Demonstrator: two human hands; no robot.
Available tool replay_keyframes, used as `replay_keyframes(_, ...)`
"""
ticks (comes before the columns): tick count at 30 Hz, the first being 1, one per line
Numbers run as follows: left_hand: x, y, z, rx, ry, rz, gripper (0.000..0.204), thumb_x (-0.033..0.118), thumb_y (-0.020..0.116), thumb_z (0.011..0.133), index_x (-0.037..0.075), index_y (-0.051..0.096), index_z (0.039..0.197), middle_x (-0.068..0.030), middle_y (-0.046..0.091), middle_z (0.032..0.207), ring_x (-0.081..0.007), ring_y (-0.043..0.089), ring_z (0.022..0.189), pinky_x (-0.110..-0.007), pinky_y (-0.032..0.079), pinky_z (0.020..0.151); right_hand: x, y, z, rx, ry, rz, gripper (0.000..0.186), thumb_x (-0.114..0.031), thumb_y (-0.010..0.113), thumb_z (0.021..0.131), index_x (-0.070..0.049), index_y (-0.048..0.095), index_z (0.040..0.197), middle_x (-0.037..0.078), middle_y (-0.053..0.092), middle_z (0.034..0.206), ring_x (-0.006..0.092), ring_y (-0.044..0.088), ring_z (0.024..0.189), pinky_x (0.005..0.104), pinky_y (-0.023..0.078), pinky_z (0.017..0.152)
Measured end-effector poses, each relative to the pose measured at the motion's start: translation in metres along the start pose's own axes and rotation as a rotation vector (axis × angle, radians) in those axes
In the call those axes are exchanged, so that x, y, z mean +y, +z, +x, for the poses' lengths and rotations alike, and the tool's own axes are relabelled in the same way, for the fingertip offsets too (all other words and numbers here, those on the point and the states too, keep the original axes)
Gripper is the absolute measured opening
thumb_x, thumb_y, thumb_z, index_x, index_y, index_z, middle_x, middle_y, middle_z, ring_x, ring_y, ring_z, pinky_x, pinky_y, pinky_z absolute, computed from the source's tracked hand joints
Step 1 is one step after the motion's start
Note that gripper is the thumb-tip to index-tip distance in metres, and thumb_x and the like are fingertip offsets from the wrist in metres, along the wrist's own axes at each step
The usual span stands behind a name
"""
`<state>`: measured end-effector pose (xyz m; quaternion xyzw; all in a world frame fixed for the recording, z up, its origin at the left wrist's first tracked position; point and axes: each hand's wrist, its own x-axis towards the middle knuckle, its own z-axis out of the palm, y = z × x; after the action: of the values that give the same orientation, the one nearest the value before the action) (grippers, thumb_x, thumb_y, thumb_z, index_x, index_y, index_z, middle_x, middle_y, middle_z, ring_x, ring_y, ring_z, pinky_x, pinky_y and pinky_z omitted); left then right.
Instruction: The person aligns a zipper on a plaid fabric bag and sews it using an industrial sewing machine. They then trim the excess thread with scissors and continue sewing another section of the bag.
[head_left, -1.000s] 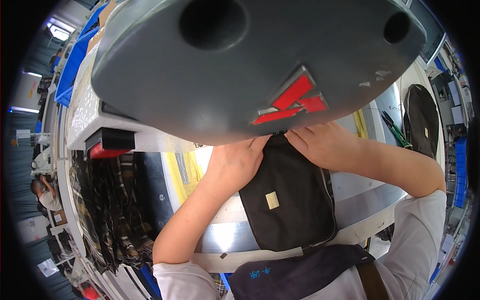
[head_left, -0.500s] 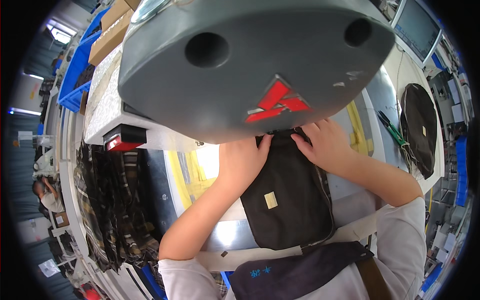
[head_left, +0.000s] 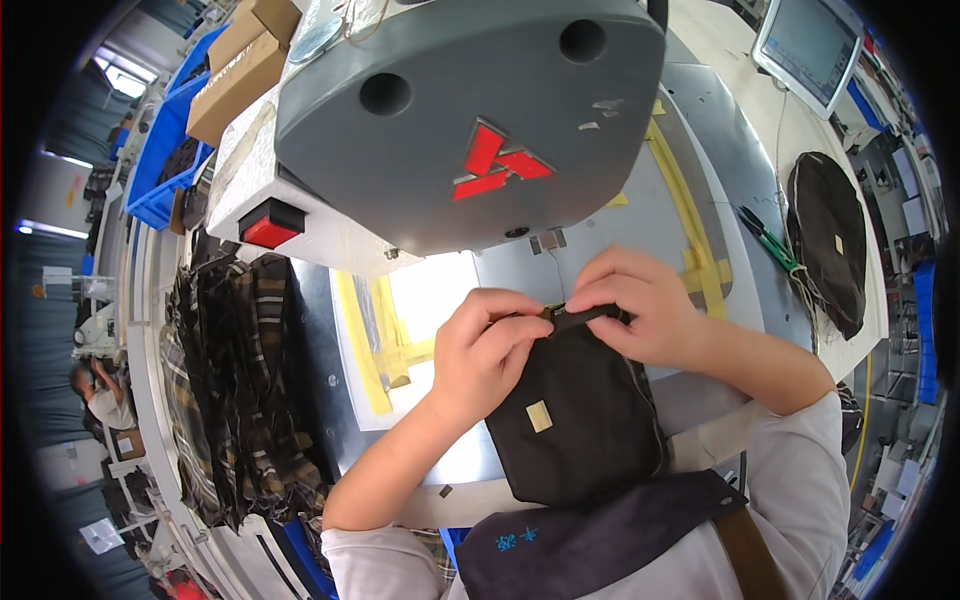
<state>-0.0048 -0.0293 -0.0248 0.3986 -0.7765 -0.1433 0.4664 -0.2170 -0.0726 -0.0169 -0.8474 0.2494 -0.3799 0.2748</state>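
A black fabric pouch piece (head_left: pixel 580 440) lies on the machine bed close to my body, with a zipper along its right edge and a small cream label (head_left: pixel 539 416). My left hand (head_left: pixel 485 350) pinches the left part of its far edge. The right part of that edge is gripped by my right hand (head_left: pixel 645 310). Between my fingers the edge is lifted and bunched, with a small yellowish bit showing at the left fingertips. Just beyond them stands the grey head of a sewing machine (head_left: pixel 440 150), and a thin thread runs from it toward the edge.
A red button (head_left: pixel 271 225) sits on the machine's white arm. Plaid and black fabric pieces (head_left: pixel 235 390) hang at the left. To the right lie green-handled snips (head_left: pixel 768 240) and another black piece (head_left: pixel 828 250), below a screen (head_left: pixel 810 48). A blue bin (head_left: pixel 165 170) stands far left.
My hands have drawn the pouch piece's far edge toward me, out from under the machine head. That edge is now lifted between my fingers. The view has shifted, so more of the bed shows.
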Motion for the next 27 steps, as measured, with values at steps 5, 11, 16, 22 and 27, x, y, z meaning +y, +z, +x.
replay_keyframes(5, 0.001, 0.002, -0.006, 0.065, 0.179, 0.011, 0.028, -0.014, 0.069, 0.063, 0.006, 0.060, 0.080, -0.0072, 0.057, 0.086, -0.0222, 0.064, 0.076, -0.028, 0.053, 0.060, -0.013, 0.002, -0.002, 0.040, -0.178, -0.170, 0.029, -0.003, 0.073, 0.062, -0.010, 0.065, 0.089, 0.001, 0.058, 0.089, 0.0201, 0.058, 0.078, 0.0295, 0.050, 0.062)
replay_keyframes(11, 0.015, -0.004, -0.007, 0.026, 0.200, 0.192, 0.030, -0.007, 0.074, 0.063, 0.007, 0.060, 0.085, -0.0065, 0.054, 0.082, -0.0193, 0.060, 0.070, -0.027, 0.049, 0.057, -0.017, 0.006, -0.005, 0.107, -0.313, -0.223, 0.031, 0.000, 0.073, 0.061, -0.007, 0.065, 0.090, 0.005, 0.058, 0.089, 0.0218, 0.058, 0.074, 0.0298, 0.049, 0.058)
replay_keyframes(16, 0.038, -0.029, -0.001, -0.163, -0.197, 0.011, 0.024, 0.004, 0.074, 0.072, 0.005, 0.062, 0.092, -0.0063, 0.055, 0.081, -0.0153, 0.055, 0.066, -0.026, 0.044, 0.055, -0.018, 0.005, -0.008, 0.126, -0.343, -0.217, 0.029, 0.000, 0.073, 0.063, -0.006, 0.065, 0.090, 0.006, 0.058, 0.089, 0.0219, 0.058, 0.073, 0.0296, 0.049, 0.057)
replay_keyframes(22, 0.048, -0.041, 0.014, -0.277, -0.451, -0.020, 0.012, 0.012, 0.069, 0.079, 0.003, 0.066, 0.087, -0.0078, 0.060, 0.082, -0.0188, 0.060, 0.064, -0.029, 0.048, 0.056, -0.022, 0.008, -0.009, 0.104, -0.386, -0.203, 0.034, 0.001, 0.075, 0.062, -0.006, 0.063, 0.092, 0.007, 0.060, 0.092, 0.0231, 0.060, 0.073, 0.0318, 0.050, 0.059)
replay_keyframes(27, 0.050, -0.041, 0.020, -0.319, -0.501, -0.020, 0.008, 0.007, 0.065, 0.081, 0.001, 0.066, 0.086, -0.0079, 0.060, 0.082, -0.0214, 0.060, 0.070, -0.029, 0.048, 0.062, -0.029, 0.007, -0.008, 0.067, -0.255, -0.179, 0.035, 0.001, 0.074, 0.057, -0.007, 0.062, 0.089, 0.005, 0.062, 0.097, 0.0234, 0.060, 0.076, 0.0313, 0.050, 0.059)
